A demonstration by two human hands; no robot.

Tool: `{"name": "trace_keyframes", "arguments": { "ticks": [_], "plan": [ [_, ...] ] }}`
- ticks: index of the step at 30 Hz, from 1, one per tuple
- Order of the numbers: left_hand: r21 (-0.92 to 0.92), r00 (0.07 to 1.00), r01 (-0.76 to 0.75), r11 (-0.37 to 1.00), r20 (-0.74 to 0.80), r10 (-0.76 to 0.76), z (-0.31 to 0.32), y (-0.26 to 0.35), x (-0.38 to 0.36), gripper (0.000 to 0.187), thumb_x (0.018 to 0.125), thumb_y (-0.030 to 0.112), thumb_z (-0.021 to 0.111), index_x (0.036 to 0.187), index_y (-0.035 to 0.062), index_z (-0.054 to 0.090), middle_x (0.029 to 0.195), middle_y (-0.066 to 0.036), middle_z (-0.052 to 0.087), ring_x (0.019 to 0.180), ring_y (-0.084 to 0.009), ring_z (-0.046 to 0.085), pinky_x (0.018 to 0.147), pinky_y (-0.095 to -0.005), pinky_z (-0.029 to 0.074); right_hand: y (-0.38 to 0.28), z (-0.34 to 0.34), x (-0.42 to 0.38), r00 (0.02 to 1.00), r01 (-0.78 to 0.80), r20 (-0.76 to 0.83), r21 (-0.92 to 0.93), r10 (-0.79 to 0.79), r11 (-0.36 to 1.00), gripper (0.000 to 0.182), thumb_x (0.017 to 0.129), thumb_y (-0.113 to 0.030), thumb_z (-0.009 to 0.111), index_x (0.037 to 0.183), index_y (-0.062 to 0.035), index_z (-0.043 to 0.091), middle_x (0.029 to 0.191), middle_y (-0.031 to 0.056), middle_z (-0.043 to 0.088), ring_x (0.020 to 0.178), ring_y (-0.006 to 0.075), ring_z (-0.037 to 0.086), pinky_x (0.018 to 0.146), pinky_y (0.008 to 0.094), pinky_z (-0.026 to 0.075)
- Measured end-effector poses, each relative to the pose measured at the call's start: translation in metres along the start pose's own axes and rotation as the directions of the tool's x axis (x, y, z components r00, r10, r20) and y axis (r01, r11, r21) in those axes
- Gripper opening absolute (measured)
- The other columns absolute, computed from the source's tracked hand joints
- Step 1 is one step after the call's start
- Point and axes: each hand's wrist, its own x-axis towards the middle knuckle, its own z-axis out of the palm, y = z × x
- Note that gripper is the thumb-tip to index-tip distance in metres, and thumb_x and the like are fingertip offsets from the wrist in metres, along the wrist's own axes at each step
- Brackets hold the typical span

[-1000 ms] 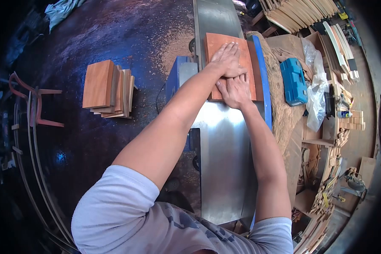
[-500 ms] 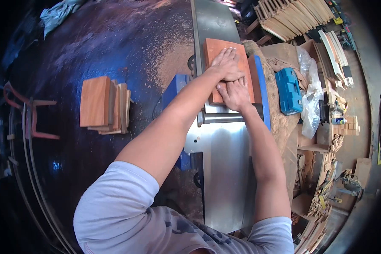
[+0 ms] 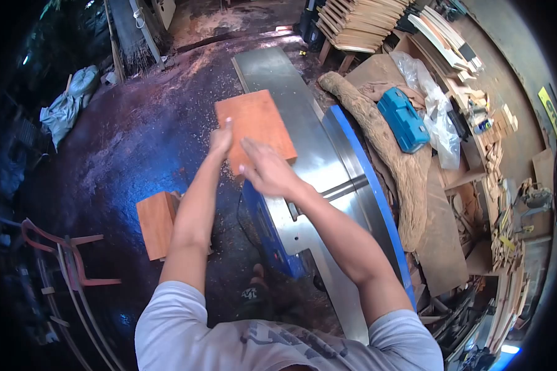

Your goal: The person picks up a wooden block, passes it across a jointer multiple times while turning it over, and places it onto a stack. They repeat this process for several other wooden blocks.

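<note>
A reddish-brown wooden board [image 3: 257, 120] is tilted over the left edge of a jointer's metal table [image 3: 278, 74]. My left hand [image 3: 221, 141] grips the board's left side, thumb up along the edge and the other fingers hidden behind it. At the board's near end is my right hand [image 3: 269, 172], slightly blurred, with its fingers stretched out over the wood and the thumb apart. The jointer's blue fence [image 3: 368, 179] runs along the right side of the table. A stack of similar boards [image 3: 156, 226] stands on the floor to the left, partly behind my left forearm.
Right of the jointer lie a rough log [image 3: 408, 191], a teal tool case [image 3: 403, 120] and clear plastic sheeting [image 3: 442, 136]. Stacked wood strips [image 3: 359, 21] rise at the back. A reddish chair frame [image 3: 74, 260] stands left. Shavings cover parts of the dark floor.
The board has come off its flat place by the fence and swung left, tilted. My left hand went from its top to its left edge; the right lifted from pressing flat. The view turned.
</note>
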Motion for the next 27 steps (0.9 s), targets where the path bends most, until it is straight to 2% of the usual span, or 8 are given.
{"name": "trace_keyframes", "arguments": {
  "ticks": [4,6,8,11,15,16,18,27],
  "plan": [
    [-0.775,0.841,0.435,0.459,0.532,0.101,-0.072,-0.101,-0.084,0.083,0.104,0.058,0.052,0.148,-0.0113,0.040,0.133,-0.027,0.059,0.118,-0.0334,0.064,0.096,-0.0446,0.055,-0.115,-0.082,-0.163,0.992,-0.105,-0.015,0.472,0.128,0.875,0.048,0.103,-0.020,0.058,0.146,-0.0003,0.053,0.131,0.0254,0.065,0.122,0.0387,0.065,0.104,0.0423,0.050],
    [-0.586,0.530,0.809,-0.038,0.701,0.477,-0.104,-0.151,-0.165,0.081,0.106,0.052,0.052,0.155,-0.0089,0.028,0.136,-0.022,0.050,0.118,-0.0319,0.057,0.098,-0.0462,0.053,-0.124,-0.071,-0.259,0.951,-0.212,-0.067,0.568,0.300,0.796,0.042,0.102,-0.017,0.059,0.140,0.0017,0.058,0.125,0.0200,0.070,0.108,0.0294,0.071,0.097,0.0379,0.054],
    [-0.401,0.488,0.873,-0.278,0.722,0.491,-0.130,-0.102,-0.295,0.083,0.105,0.046,0.053,0.159,-0.0065,0.017,0.131,-0.018,0.043,0.114,-0.0299,0.050,0.098,-0.0462,0.052,-0.114,-0.038,-0.363,0.857,-0.393,-0.028,0.610,0.514,0.688,0.044,0.103,-0.017,0.058,0.143,0.0030,0.057,0.129,0.0187,0.069,0.106,0.0245,0.070,0.095,0.0365,0.054],
    [-0.345,0.356,0.927,-0.144,0.696,0.624,-0.112,-0.121,-0.369,0.079,0.106,0.041,0.052,0.159,-0.0067,0.017,0.128,-0.018,0.043,0.113,-0.0299,0.051,0.095,-0.0450,0.053,-0.156,-0.027,-0.461,0.665,-0.515,0.011,0.730,0.747,0.448,0.046,0.104,-0.017,0.057,0.145,0.0045,0.055,0.131,0.0197,0.069,0.107,0.0231,0.070,0.094,0.0360,0.054],
    [-0.485,0.418,0.874,0.034,0.785,0.457,-0.056,-0.150,-0.460,0.070,0.108,0.044,0.048,0.153,-0.0076,0.032,0.123,-0.017,0.056,0.104,-0.0311,0.061,0.092,-0.0449,0.056,-0.218,-0.031,-0.515,0.757,-0.307,-0.097,0.819,0.646,0.484,0.072,0.102,-0.024,0.063,0.160,0.0016,0.030,0.145,0.0230,0.058,0.116,0.0260,0.066,0.100,0.0384,0.054],
    [-0.694,0.691,0.655,0.299,0.710,0.134,-0.035,-0.144,-0.486,0.064,0.109,0.046,0.046,0.147,-0.0060,0.045,0.127,-0.019,0.063,0.106,-0.0326,0.068,0.096,-0.0436,0.056,-0.227,-0.034,-0.519,0.782,-0.223,-0.131,0.854,0.609,0.470,0.087,0.099,-0.031,0.070,0.163,0.0001,0.021,0.151,0.0245,0.051,0.123,0.0292,0.062,0.102,0.0411,0.052],
    [-0.649,0.785,0.559,0.516,0.615,-0.076,-0.001,-0.103,-0.570,0.062,0.110,0.047,0.045,0.145,-0.0047,0.049,0.133,-0.020,0.063,0.113,-0.0304,0.067,0.099,-0.0424,0.055,-0.240,-0.026,-0.535,0.752,-0.104,-0.186,0.914,0.632,0.392,0.103,0.095,-0.037,0.075,0.165,-0.0016,0.008,0.153,0.0257,0.046,0.129,0.0338,0.057,0.106,0.0436,0.050],
    [-0.172,0.827,-0.149,0.974,0.518,0.218,0.129,-0.137,-0.635,0.065,0.104,0.044,0.058,0.150,-0.0012,0.048,0.147,-0.029,0.052,0.136,-0.0386,0.050,0.114,-0.0439,0.038,-0.180,-0.027,-0.643,0.214,-0.554,-0.187,0.785,0.959,0.277,0.059,0.101,-0.032,0.065,0.145,0.0042,0.049,0.145,0.0251,0.052,0.132,0.0373,0.054,0.111,0.0482,0.045]
  ]
}}
